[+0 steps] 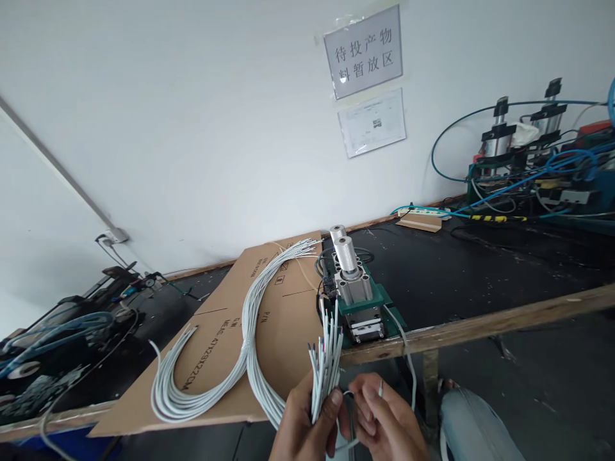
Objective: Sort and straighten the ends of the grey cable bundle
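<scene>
On the far left of the black workbench [480, 275], a dark heap of blue hoses and machine parts [52, 346] is seen, and beside it a flattened brown cardboard sheet [216, 346] is laid over the bench's wooden front edge. Across that sheet two curved bundles of thin grey-white cables [245, 333] are spread, one reaching back toward the wall. Lower down, near the bottom edge, a fanned bunch of grey-white cable ends with small coloured tips [325, 358] is held upright in the left hand [302, 422], its fingers wrapped and pressed together round the bunch. Just to its right, a single thin white wire [380, 388] is pinched between thumb and forefinger of the right hand [384, 422], the other fingers curled. Directly behind the hands, a small green-based press with a silver pneumatic cylinder [353, 291] is mounted at the bench edge. One cable appears to be singled out from the bunch; feeding its tip into the press mouth would call for a steady, straight approach. Further right, blue-hosed pneumatic machines [533, 153] are stood.
</scene>
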The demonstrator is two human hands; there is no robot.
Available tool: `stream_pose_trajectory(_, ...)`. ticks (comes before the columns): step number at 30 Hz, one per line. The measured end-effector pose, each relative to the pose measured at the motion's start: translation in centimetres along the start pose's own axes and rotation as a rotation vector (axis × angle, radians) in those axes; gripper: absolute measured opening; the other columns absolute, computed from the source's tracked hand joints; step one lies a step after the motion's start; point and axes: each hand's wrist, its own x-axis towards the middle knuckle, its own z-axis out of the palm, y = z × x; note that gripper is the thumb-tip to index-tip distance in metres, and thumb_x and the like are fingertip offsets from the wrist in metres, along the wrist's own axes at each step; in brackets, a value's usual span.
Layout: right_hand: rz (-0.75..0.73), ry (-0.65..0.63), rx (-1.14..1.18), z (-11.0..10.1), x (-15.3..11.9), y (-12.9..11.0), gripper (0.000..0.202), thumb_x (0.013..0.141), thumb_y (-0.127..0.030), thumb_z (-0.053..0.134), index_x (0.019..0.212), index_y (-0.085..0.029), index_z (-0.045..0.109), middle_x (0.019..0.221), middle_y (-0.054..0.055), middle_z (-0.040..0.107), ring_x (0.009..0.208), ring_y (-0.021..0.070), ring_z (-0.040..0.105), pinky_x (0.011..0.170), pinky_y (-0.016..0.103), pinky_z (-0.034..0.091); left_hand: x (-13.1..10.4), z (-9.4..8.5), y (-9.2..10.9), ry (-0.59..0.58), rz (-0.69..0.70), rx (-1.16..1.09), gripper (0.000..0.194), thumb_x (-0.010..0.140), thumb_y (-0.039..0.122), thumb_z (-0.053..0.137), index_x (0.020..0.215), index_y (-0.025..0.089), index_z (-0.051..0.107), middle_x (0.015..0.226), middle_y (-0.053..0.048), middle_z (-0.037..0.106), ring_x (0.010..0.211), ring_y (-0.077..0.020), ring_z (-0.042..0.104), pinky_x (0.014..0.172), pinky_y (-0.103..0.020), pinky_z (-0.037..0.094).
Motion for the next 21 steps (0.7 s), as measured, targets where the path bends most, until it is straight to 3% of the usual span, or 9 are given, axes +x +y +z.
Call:
stream_pose_trajectory(3,-0.075,-0.026,-0.035,1.3,0.2,-0.1,0.063,0.063,-0.062,0.091,0.092,-0.012,0.067,0.051,-0.009,0.042,0.046,0.0064,0.048,0.047,0.017,0.034,0.1,0.0,-0.3,-0.007,-0.006,-0.064,0.056,0.086,0.065,0.069,0.067,0.014,0.059,0.06,-0.002,0.057,0.05,-0.009,0.047,0.05,-0.021,0.039)
stream_pose_trajectory(7,-0.082,-0.051,-0.047,2.1,0.2,-0.2,0.058,0.065,-0.062,0.09,0.086,-0.014,0.064,0.052,-0.007,0.049,0.042,0.008,0.049,0.041,0.021,0.042,0.1,-0.6,-1.0,-0.058,-0.01,-0.087,0.053,0.088,0.062,0.069,0.07,0.012,0.062,0.061,-0.004,0.06,0.05,-0.009,0.05,0.05,-0.02,0.041)
stream_pose_trajectory(12,-0.038,-0.142,-0.015,1.3,0.6,0.0,0.05,0.073,-0.056,0.087,0.083,-0.015,0.06,0.051,-0.007,0.051,0.04,0.0081,0.046,0.038,0.025,0.049,0.4,-1.4,-2.1,-0.16,-0.028,-0.112,0.051,0.093,0.059,0.065,0.102,0.009,0.067,0.071,-0.008,0.07,0.055,-0.0136,0.06,0.055,-0.024,0.047)
stream_pose_trajectory(17,-0.021,-0.251,0.023,0.4,1.1,0.6,0.045,0.082,-0.055,0.08,0.087,-0.016,0.059,0.049,-0.007,0.052,0.039,0.008,0.048,0.044,0.026,0.05,0.6,-1.6,-1.5,-0.255,-0.015,-0.157,0.053,0.093,0.062,0.063,0.079,0.01,0.07,0.064,-0.008,0.07,0.055,-0.0129,0.063,0.057,-0.022,0.042)
stream_pose_trajectory(21,-0.012,-0.299,0.045,0.0,1.1,1.0,0.043,0.085,-0.054,0.078,0.089,-0.016,0.059,0.046,-0.008,0.051,0.038,0.008,0.048,0.045,0.026,0.048,0.5,-1.7,-0.4,-0.252,-0.061,-0.134,0.055,0.092,0.062,0.064,0.075,0.01,0.074,0.066,-0.01,0.071,0.059,-0.0141,0.064,0.061,-0.023,0.043)
